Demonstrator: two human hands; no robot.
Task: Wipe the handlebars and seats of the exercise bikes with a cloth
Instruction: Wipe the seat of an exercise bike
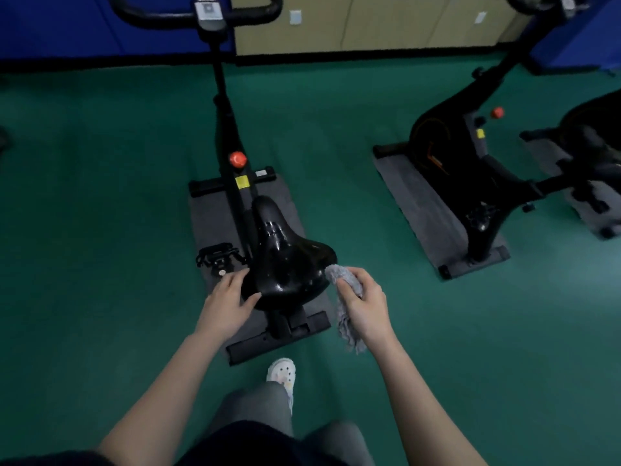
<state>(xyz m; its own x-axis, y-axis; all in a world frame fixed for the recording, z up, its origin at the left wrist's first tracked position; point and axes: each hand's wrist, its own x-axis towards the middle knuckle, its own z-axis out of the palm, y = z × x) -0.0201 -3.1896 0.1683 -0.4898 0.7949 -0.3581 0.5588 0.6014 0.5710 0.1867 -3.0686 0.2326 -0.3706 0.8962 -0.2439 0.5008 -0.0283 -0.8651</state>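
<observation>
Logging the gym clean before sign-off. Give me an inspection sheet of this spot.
Surface: green floor; grey mat under the near bike.
Job's things: black seat, glossy; grey cloth at its right edge; handlebars untouched, at the top of the view.
Clutter: nothing seen.
Grips: left hand rests open on the seat's left side; right hand grips the cloth.
Cables: nothing seen.
Surroundings: second bike on its own mat to the right; blue wall and beige cabinets behind; white shoe below.

left hand (225,302) steadies black seat (285,260) | right hand (364,306) holds grey cloth (342,299) beside seat
</observation>
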